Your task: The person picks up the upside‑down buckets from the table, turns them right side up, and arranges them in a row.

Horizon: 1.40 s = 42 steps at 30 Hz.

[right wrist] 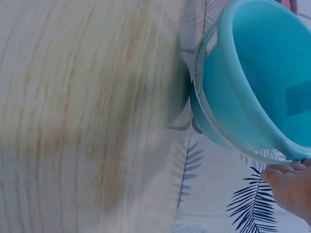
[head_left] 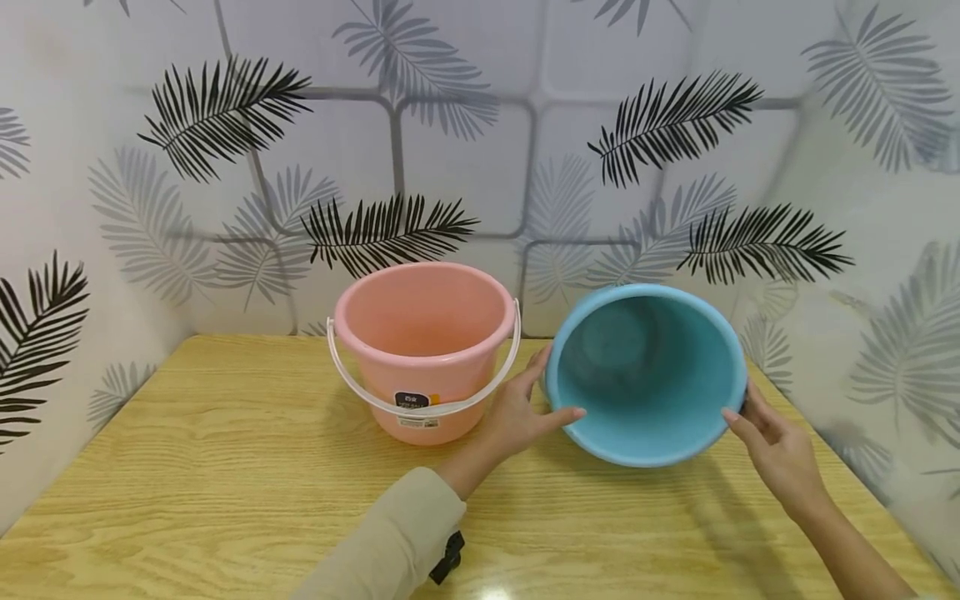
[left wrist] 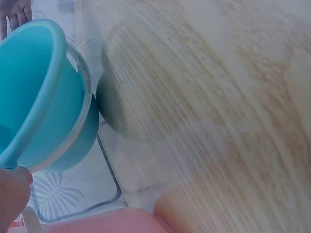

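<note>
A light blue bucket (head_left: 648,446) is tilted so its mouth faces me, with both hands holding its sides. My left hand (head_left: 521,412) grips the left side, the thumb at the rim and the fingers behind. On the right side my right hand (head_left: 783,454) has its thumb at the rim and its fingers around the outside. A white handle (right wrist: 209,109) lies along the blue bucket's underside in the right wrist view. Whether the base touches the table I cannot tell. Close by my left forearm, a pink bucket (head_left: 427,379) stands upright, its white handle (head_left: 442,408) hanging in front.
The wood-grain table (head_left: 202,467) runs back to a wall (head_left: 465,167) with a leaf pattern. Side walls close in at left and right. A small black strap piece (head_left: 447,558) shows beneath the left sleeve (head_left: 390,533).
</note>
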### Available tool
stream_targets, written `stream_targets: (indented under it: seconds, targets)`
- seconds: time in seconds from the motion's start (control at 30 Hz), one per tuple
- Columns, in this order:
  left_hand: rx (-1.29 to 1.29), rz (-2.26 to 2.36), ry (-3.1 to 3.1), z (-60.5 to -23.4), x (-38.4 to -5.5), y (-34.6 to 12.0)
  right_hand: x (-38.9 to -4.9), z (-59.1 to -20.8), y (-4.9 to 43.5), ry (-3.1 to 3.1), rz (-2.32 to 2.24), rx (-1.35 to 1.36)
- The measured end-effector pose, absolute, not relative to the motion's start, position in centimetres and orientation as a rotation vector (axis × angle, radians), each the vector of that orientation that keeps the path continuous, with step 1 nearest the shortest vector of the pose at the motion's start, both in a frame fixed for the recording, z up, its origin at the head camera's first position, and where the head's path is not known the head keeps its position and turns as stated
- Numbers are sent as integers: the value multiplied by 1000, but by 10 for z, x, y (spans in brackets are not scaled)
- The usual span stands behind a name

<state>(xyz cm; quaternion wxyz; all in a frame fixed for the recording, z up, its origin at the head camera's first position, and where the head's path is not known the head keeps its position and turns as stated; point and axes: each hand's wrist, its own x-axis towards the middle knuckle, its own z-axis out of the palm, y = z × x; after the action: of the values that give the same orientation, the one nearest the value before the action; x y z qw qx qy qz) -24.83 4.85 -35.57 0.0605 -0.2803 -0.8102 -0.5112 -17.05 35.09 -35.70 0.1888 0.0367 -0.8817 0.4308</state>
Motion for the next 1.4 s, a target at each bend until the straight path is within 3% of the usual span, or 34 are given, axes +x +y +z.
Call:
stream_targets:
  seconds: [0.47,1.07,1.4]
  targets:
    - [-934,-1585,-2305,-341,-248,49,-173,-344,351,-2144,1516,424]
    - [-841,-1684,-2401,-336,-250,53,-183,-340,355,-2008,1776,323]
    - [-739,-1496,-2313,-342,-232,66,-179,-339,346,-2328,1066,256]
